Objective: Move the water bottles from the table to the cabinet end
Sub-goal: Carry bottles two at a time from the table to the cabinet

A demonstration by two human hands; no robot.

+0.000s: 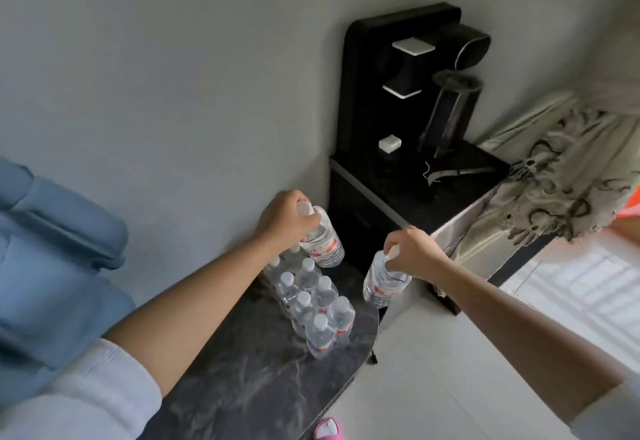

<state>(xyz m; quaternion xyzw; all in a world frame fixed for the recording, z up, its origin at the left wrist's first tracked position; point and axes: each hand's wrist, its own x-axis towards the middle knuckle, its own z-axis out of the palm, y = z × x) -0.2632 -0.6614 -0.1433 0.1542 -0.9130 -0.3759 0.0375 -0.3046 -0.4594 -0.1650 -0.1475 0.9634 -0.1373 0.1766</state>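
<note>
My left hand (284,219) grips the top of a clear water bottle (323,242) with a red label, held tilted above the table's far end. My right hand (414,252) grips another water bottle (381,282) by its neck, off the table's right edge over the floor. Several more capped bottles (313,304) stand clustered on the dark marble table (249,370). The black cabinet (408,193) stands just beyond both hands against the wall.
On the cabinet top sit a dark glass vase (450,114), a small white box (390,144) and a dark tool (457,173). A blue chair (52,259) is at the left. A bed with patterned cover (561,176) lies at the right. White tiled floor (450,353) lies below.
</note>
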